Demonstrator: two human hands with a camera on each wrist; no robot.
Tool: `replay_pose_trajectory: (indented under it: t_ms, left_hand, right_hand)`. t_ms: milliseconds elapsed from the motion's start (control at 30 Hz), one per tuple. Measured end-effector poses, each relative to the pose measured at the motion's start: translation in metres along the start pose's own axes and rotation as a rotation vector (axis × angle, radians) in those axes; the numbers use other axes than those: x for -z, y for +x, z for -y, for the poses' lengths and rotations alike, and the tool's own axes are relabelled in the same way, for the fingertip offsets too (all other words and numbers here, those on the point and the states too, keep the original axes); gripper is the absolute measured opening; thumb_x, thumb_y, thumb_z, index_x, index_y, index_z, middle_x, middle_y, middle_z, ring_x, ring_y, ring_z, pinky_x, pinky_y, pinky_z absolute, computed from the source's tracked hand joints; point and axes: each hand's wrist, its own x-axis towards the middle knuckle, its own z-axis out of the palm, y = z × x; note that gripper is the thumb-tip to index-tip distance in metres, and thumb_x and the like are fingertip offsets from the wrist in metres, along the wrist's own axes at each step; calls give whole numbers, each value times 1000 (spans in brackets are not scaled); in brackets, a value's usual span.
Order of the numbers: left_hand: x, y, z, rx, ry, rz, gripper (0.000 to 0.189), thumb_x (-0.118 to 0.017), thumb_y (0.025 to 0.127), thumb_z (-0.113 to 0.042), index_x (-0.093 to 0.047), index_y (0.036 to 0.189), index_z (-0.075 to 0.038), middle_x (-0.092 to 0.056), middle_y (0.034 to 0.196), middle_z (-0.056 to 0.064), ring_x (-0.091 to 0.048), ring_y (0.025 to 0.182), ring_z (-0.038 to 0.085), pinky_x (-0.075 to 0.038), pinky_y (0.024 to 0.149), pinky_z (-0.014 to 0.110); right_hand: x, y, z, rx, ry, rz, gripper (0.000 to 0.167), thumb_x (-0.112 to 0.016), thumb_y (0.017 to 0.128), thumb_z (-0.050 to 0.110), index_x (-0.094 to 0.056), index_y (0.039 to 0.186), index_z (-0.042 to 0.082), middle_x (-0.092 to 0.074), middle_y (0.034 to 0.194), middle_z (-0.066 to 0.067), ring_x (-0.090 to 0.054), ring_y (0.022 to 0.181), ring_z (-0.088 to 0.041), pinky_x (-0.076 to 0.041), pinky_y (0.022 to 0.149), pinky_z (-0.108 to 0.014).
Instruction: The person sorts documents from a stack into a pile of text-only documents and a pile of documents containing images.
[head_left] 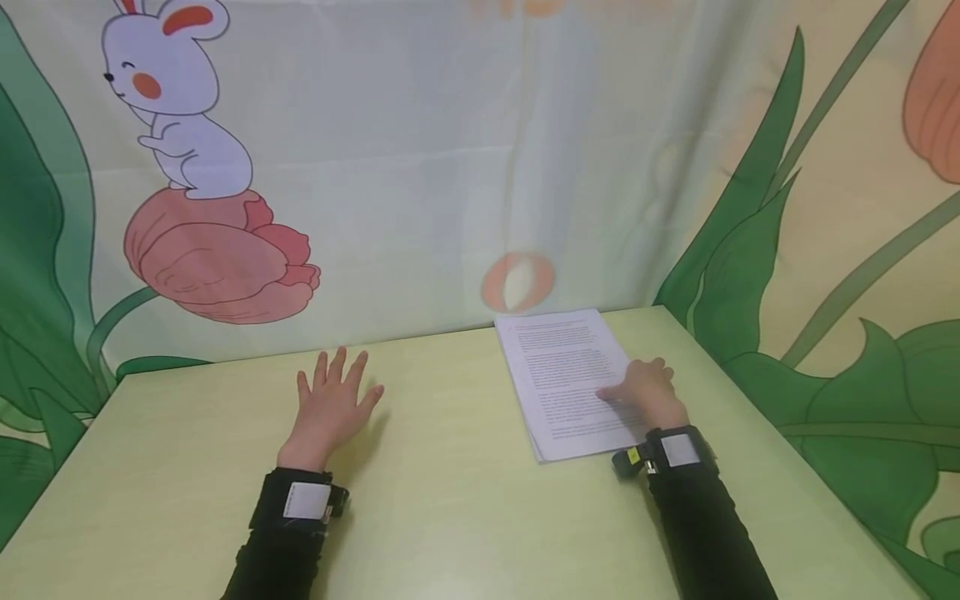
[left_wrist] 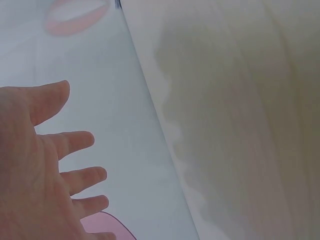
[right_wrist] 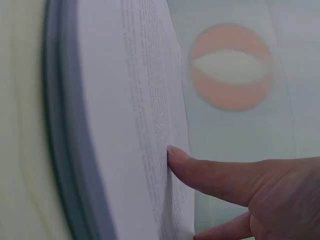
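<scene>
A stack of printed paper lies flat at the table's back right. My right hand grips its right side, the thumb on the printed top page and another finger at the paper's edge. The remaining right fingers are mostly hidden in the right wrist view. Away to the left, my left hand hovers over the table with its fingers spread and holds nothing. In the left wrist view, the palm of the left hand shows, and its shadow falls on the tabletop.
The pale yellow table meets a printed curtain along its back edge. More curtain with green leaves hangs along the right side. Black straps with small devices sit on both wrists.
</scene>
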Motion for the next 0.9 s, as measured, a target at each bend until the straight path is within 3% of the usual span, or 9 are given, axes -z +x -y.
replay_pose_trajectory:
  t_ms: [200,467,667,900]
  left_hand:
    - [-1,1,1,-3,6,0,68,-43,97,-46,-24,150,-8,-12,155,27,-1,142,49,4,108,71]
    - [1,-1,-2,5,-3,-1,68,-43,97,-45,-24,150,-8,-11,155,27,1,142,49,5,108,71]
    - [4,-1,-2,5,-2,-2,67,-44,97,-43,-24,150,-7,-11,155,28,1,142,50,4,107,71]
    - [4,-1,-1,6,4,-4,66,-44,97,-43,-25,150,-7,-12,155,28,0,142,50,4,107,71]
  right_hand:
    - [1,-1,1,-28,8,-27,76,-77,76,39,-46,118,-17,-45,108,-32,-40,99,-41,-40,78,-46]
    - [2,-2,1,-64,124,-65,89,-80,75,30,-28,130,-17,-37,118,-36,-38,106,-45,-42,85,-54]
    - [4,-2,0,-28,123,-77,74,-75,80,23,-33,127,-17,-42,115,-35,-44,103,-46,-44,85,-54]
    - [5,-1,-11,20,126,-86,39,-60,89,12,-49,117,-12,-50,108,-30,-51,94,-39,-45,75,-46]
